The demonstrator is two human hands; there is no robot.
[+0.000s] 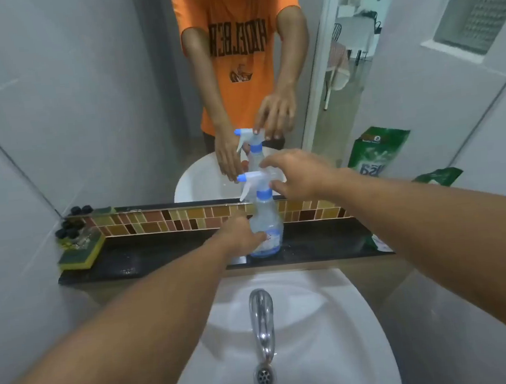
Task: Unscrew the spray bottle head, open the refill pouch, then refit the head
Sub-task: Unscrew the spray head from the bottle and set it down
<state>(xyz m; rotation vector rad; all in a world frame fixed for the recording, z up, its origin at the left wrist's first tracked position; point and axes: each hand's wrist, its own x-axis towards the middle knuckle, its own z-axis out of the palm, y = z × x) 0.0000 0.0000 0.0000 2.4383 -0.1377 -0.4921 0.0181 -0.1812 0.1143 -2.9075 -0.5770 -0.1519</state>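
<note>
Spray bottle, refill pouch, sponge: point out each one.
spray bottle [266, 221], head view, on its clear body.
refill pouch [438, 176], head view, on its green top.
sponge [81, 252], head view, on its yellow side.

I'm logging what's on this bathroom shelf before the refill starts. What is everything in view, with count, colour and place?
spray bottle: one, clear with white and blue head, upright mid-shelf
pouch: one, green, behind the right forearm at the shelf's right end
sponge: one, yellow and green, left end of shelf
black caps: several, by the sponge, on items too blurred to name
shelf: one, black, under the mirror
tile strip: one, brown and yellow, behind the shelf
mirror: one, on the wall above the shelf
sink: one, white, below the shelf
tap: one, chrome, over the sink
left hand: grip on the bottle body
right hand: fingers spread at the head, not closed on it
</note>
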